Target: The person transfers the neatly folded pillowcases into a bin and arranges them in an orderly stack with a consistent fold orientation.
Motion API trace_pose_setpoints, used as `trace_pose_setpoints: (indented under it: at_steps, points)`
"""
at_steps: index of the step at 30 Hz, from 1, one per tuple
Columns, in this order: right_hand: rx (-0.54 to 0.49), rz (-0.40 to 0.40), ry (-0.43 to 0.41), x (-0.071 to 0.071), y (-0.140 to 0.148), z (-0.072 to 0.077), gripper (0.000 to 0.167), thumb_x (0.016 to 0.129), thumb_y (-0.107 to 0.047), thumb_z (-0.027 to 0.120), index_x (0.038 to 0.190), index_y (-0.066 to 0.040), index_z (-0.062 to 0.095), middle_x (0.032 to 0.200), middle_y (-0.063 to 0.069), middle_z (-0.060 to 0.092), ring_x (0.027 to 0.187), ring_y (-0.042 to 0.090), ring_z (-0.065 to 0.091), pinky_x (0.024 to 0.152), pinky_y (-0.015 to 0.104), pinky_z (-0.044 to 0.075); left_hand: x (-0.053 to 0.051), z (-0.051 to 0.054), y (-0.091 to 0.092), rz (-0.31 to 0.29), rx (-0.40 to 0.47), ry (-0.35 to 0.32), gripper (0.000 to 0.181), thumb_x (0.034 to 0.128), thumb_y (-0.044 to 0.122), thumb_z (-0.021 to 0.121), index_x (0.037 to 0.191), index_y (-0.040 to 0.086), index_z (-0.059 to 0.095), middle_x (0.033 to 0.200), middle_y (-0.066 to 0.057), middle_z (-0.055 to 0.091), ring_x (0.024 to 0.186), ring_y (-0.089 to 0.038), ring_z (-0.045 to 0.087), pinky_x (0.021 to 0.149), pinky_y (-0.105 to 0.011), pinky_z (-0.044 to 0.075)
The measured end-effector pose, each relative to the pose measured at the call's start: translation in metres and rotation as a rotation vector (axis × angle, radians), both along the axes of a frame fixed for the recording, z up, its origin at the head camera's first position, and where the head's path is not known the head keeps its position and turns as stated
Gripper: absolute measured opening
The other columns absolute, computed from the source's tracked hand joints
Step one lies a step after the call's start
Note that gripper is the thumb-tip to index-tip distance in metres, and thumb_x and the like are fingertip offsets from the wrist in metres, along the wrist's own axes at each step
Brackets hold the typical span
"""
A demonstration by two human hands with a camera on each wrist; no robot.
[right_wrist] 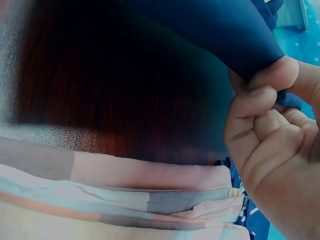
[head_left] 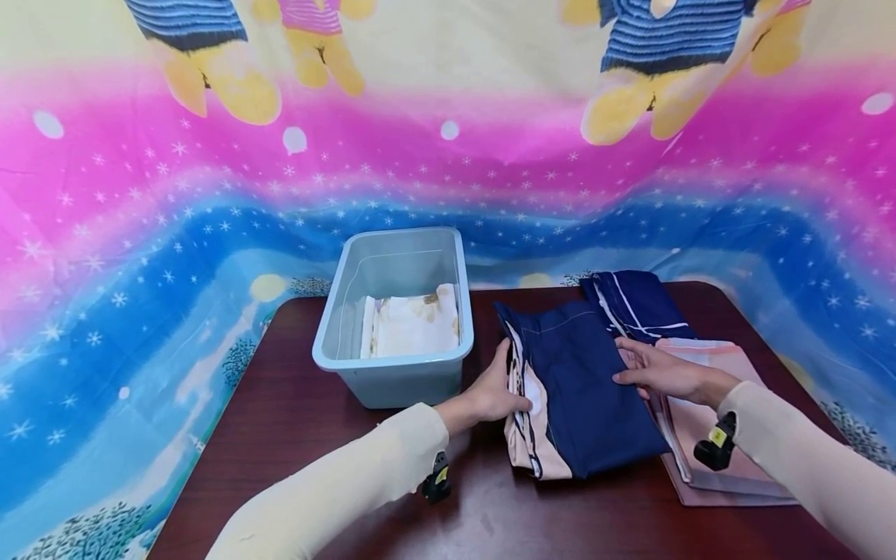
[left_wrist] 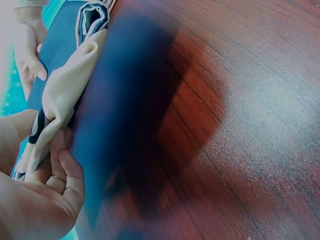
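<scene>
A folded navy cloth (head_left: 584,381) with peach and white layers along its left edge is held between my two hands over the table. My left hand (head_left: 495,389) grips that layered edge; in the left wrist view its fingers (left_wrist: 67,177) curl under the peach fold (left_wrist: 70,82). On the opposite side my right hand (head_left: 658,372) pinches the cloth's edge. The right wrist view shows thumb and fingertips (right_wrist: 280,75) closed on the navy fabric (right_wrist: 225,35). The cloth appears raised off the tabletop, with a dark shadow beneath it.
A grey-blue plastic bin (head_left: 395,362) holding a folded white patterned cloth (head_left: 416,323) stands left of my hands. Under my right forearm lies a folded pink cloth stack (head_left: 728,435). Behind it is another navy cloth with white lines (head_left: 640,299). The table (head_left: 301,435) is dark reddish wood.
</scene>
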State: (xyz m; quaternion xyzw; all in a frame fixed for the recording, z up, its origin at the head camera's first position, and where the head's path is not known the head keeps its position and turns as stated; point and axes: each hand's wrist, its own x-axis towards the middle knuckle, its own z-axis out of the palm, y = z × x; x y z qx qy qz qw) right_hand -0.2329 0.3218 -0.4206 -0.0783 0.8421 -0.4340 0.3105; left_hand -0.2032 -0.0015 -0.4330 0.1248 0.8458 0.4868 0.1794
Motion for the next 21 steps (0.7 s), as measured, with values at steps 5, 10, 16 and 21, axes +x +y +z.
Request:
trace_pose_setpoints:
  at_steps: [5, 10, 16, 21]
  points:
    - [0.005, 0.003, 0.014, 0.001, -0.001, 0.005, 0.094, 0.101, -0.030, 0.061, 0.161, -0.003, -0.005, 0.064, -0.001, 0.051, 0.058, 0.023, 0.054, 0.076, 0.036, 0.049, 0.000, 0.004, -0.002, -0.001, -0.007, -0.010, 0.114, 0.0824, 0.007, 0.079, 0.164, 0.017, 0.001, 0.171, -0.009, 0.015, 0.155, -0.026, 0.025, 0.122, -0.044, 0.031]
    - [0.003, 0.000, 0.034, 0.002, -0.001, 0.011, 0.093, 0.101, -0.030, 0.062, 0.162, -0.004, -0.004, 0.066, 0.001, 0.051, 0.059, 0.024, 0.054, 0.072, 0.040, 0.051, 0.001, 0.011, -0.003, -0.003, -0.012, -0.010, 0.113, 0.0836, 0.009, 0.079, 0.164, 0.019, -0.001, 0.171, -0.008, 0.013, 0.155, -0.026, 0.025, 0.122, -0.045, 0.032]
    - [-0.015, 0.017, 0.051, 0.003, 0.001, 0.015, 0.094, 0.101, -0.029, 0.062, 0.162, -0.006, -0.007, 0.095, 0.016, 0.063, 0.060, 0.027, 0.054, 0.079, 0.035, 0.052, 0.002, 0.021, -0.005, -0.005, -0.035, 0.002, 0.114, 0.0838, 0.009, 0.079, 0.164, 0.020, -0.002, 0.170, -0.011, 0.019, 0.152, -0.027, 0.032, 0.119, -0.045, 0.036]
    - [-0.038, 0.021, 0.046, 0.002, 0.001, 0.023, 0.095, 0.102, -0.029, 0.060, 0.162, -0.007, -0.011, 0.139, 0.028, 0.053, 0.060, 0.027, 0.054, 0.079, 0.037, 0.052, 0.002, 0.027, -0.004, -0.021, -0.051, 0.025, 0.114, 0.0838, 0.010, 0.079, 0.164, 0.021, -0.003, 0.169, -0.010, 0.022, 0.150, -0.028, 0.037, 0.117, -0.044, 0.039]
